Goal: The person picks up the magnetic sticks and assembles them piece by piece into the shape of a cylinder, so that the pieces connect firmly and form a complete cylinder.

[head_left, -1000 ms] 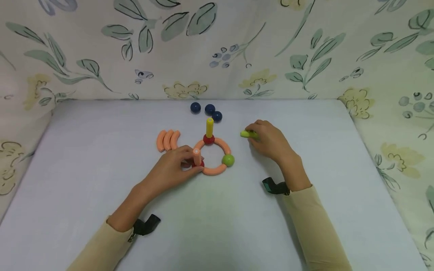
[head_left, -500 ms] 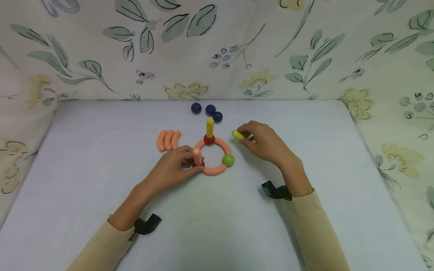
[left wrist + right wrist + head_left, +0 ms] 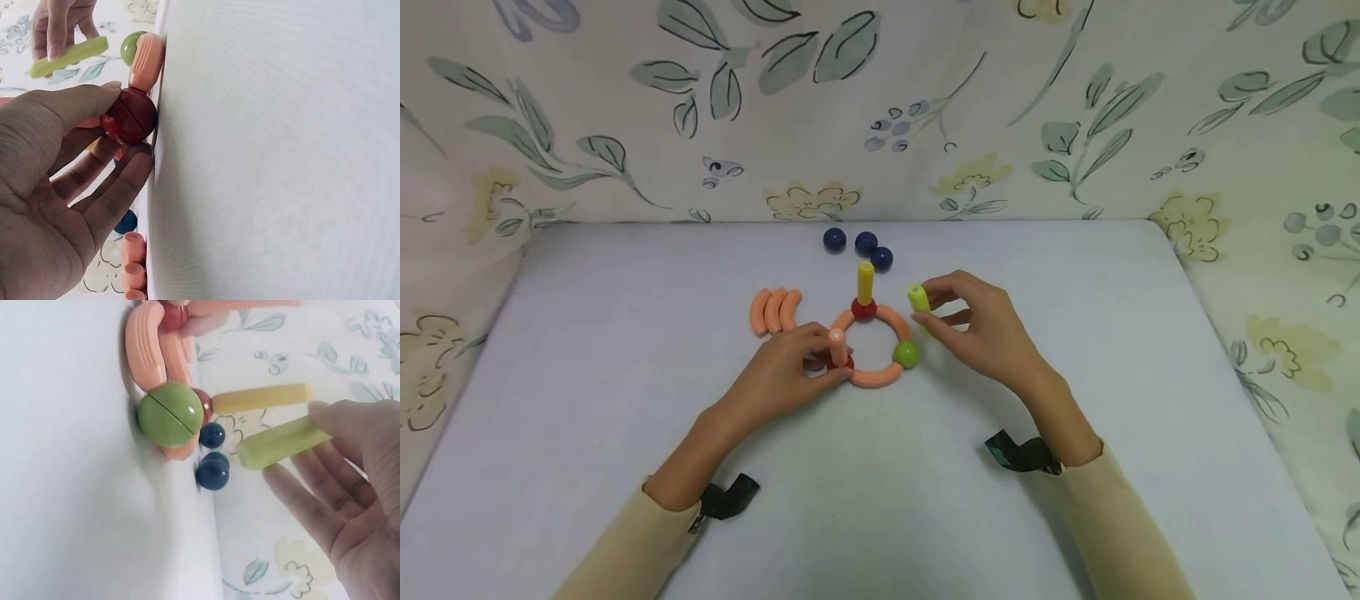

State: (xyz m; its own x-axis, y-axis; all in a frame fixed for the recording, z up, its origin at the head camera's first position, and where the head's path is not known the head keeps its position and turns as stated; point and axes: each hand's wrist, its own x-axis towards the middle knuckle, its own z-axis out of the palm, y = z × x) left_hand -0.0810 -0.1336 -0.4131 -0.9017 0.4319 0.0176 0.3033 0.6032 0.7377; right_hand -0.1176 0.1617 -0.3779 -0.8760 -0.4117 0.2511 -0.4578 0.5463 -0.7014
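A ring of curved orange sticks (image 3: 877, 377) and balls lies on the table. At its left, my left hand (image 3: 778, 371) pinches a red ball (image 3: 130, 117) between thumb and fingers. From that ball rises an orange stick (image 3: 837, 346). My right hand (image 3: 985, 329) pinches a lime-green stick (image 3: 284, 442), held near upright above the table, just up and right of the ring's green ball (image 3: 170, 414) and apart from it. On the ring's far side, a yellow stick (image 3: 865, 283) stands in another red ball (image 3: 864, 309).
Three dark blue balls (image 3: 867, 243) lie beyond the ring near the table's back edge. Left of the ring, three curved orange sticks (image 3: 772, 311) lie side by side. A floral cloth (image 3: 880, 108) hangs behind the white table (image 3: 865, 500).
My right hand has moved left and slightly nearer to me, turning the lime-green stick from lying flat to near upright. The left hand stays on its red ball.
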